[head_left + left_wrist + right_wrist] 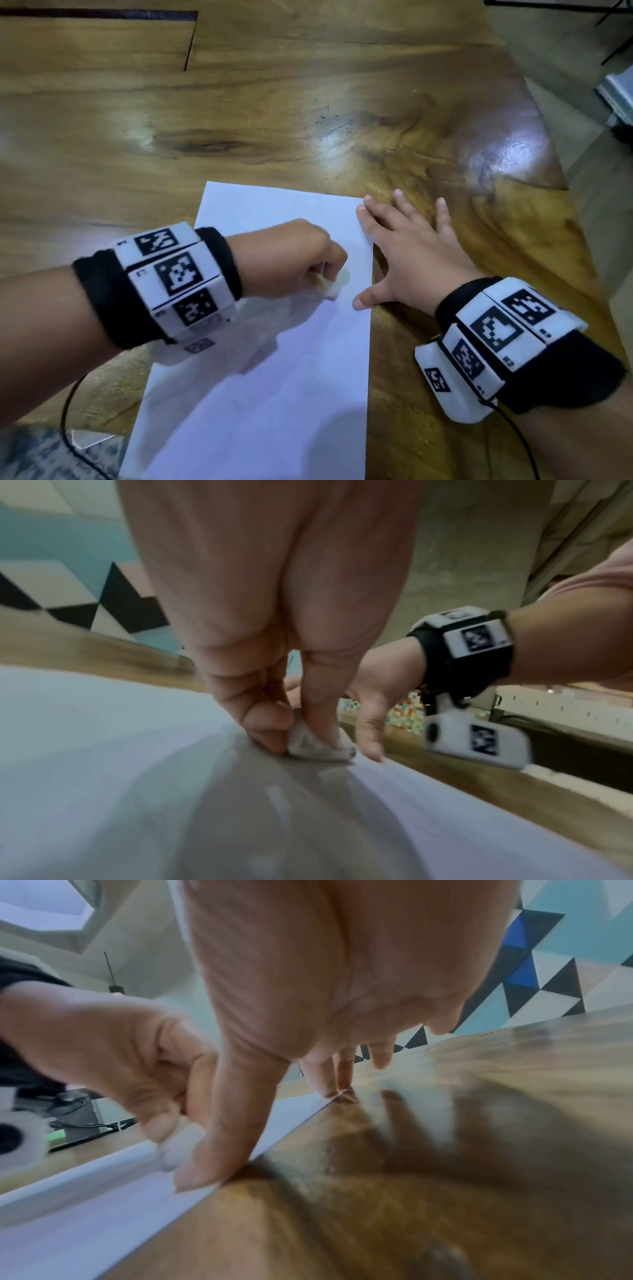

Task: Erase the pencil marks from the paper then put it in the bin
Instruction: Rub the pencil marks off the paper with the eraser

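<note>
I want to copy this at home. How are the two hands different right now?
The left hand is curled and pinches a white eraser against the paper; the right hand lies flat with fingers spread. The left hand is over the middle of the sheet; the right hand sits mostly on the wooden table, only its thumb and forefinger on the paper's edge. Both wear marker-covered wristbands.

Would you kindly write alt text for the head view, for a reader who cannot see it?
A left hand pinches a white eraser against a sheet of paper on a wooden table. The right hand lies spread flat, fingertips holding the sheet's right edge.
</note>
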### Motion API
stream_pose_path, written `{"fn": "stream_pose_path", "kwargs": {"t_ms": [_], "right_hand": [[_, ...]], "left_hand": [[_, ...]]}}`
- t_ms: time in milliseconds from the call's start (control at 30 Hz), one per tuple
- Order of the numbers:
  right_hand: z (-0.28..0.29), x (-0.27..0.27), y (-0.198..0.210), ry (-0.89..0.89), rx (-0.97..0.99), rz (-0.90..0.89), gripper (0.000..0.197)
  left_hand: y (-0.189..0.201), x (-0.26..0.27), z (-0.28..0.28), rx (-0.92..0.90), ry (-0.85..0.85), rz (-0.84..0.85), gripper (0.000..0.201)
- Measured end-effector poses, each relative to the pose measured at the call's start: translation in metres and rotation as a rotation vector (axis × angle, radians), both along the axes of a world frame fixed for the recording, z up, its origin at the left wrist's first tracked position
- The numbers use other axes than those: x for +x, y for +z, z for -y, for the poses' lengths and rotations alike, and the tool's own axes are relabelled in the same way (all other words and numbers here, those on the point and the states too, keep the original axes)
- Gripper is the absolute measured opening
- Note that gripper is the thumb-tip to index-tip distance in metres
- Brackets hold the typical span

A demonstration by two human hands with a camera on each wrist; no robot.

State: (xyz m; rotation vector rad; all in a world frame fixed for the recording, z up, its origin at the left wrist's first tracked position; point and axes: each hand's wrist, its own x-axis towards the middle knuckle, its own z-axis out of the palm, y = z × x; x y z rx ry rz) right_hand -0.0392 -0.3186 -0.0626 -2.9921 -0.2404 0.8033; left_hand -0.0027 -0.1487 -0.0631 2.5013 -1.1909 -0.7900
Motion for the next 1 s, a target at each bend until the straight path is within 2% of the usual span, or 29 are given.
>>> {"fn": "stream_pose_path", "kwargs": {"t_ms": [33, 167, 200, 300, 400, 467, 567, 633, 800, 933, 1000], "right_hand": [[0.0, 0.0, 0.0, 0.0, 0.001, -0.003, 0.125], [-0.001, 0.0, 0.001, -0.003, -0.009, -0.008, 0.124], [-0.001, 0.001, 0.001, -0.001, -0.009, -0.008, 0.124], [-0.001, 0.001, 0.0, 0.001, -0.01, -0.009, 0.124], [-0.002, 0.001, 0.001, 0.008, -0.024, -0.007, 0.124], [-0.002, 0.001, 0.002, 0.017, -0.028, -0.001, 0.124], [-0.005, -0.001, 0.001, 0.016, -0.036, 0.015, 0.126], [-0.008, -0.002, 0.0, 0.012, -0.048, 0.018, 0.128], [-0.01, -0.003, 0.001, 0.007, -0.056, 0.02, 0.129], [-0.009, -0.002, 0.001, 0.005, -0.054, 0.019, 0.13], [-0.009, -0.002, 0.0, 0.002, -0.048, 0.023, 0.13]], "left_hand": [[0.001, 0.008, 0.005, -0.018, 0.039, 0.033, 0.003], [0.001, 0.031, 0.02, -0.059, 0.187, 0.181, 0.007], [0.0, 0.026, 0.017, -0.062, 0.165, 0.17, 0.003], [-0.002, 0.0, 0.0, -0.048, 0.031, 0.066, 0.02], [-0.004, -0.012, -0.012, -0.01, -0.032, -0.007, 0.006], [-0.002, 0.001, -0.014, -0.035, 0.069, 0.01, 0.002], [0.005, 0.034, -0.011, -0.138, 0.384, 0.118, 0.012], [0.008, 0.05, -0.004, -0.158, 0.456, 0.168, 0.017], [0.006, 0.039, 0.012, -0.112, 0.386, 0.125, 0.01], [0.004, 0.016, -0.005, -0.009, 0.215, -0.028, 0.009], [0.003, 0.019, -0.007, -0.016, 0.249, -0.02, 0.004]]}}
